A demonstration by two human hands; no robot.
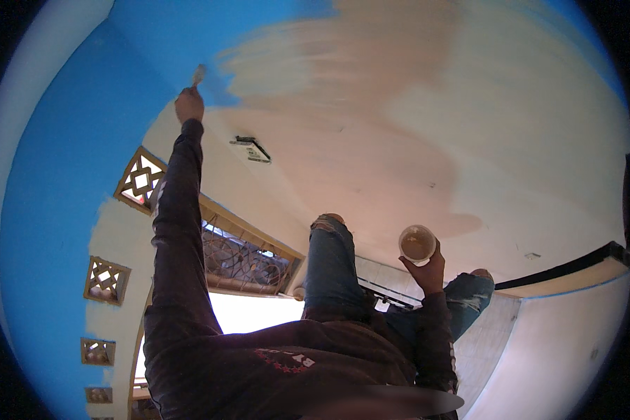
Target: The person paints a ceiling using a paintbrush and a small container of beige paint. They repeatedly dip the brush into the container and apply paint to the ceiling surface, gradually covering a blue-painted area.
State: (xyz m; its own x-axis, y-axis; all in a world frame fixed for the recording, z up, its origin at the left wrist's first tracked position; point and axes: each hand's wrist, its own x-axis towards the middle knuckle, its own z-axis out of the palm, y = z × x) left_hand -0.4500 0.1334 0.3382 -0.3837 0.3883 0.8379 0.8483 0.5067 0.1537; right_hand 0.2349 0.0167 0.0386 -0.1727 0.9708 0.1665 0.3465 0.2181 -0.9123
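My left arm is stretched far out, and my left hand [190, 105] is closed round the handle of a paintbrush [199, 73]. The bristles are at the wall corner, beside the edge where blue paint [147, 42] meets a beige coat [273, 66]; whether they touch the wall I cannot tell. My right hand [428, 269] grips a round whitish tub [407, 253] from its side, near my knees. Light brown paint [416, 243] shows inside the tub.
A switch plate [252, 149] sits on the wall below the brush. Along the left wall run several brown lattice vent blocks [107, 280] and a window with a curled metal grille [245, 259]. A dark-edged ledge [567, 269] stands at the right. My bent knees [329, 245] are against the wall side.
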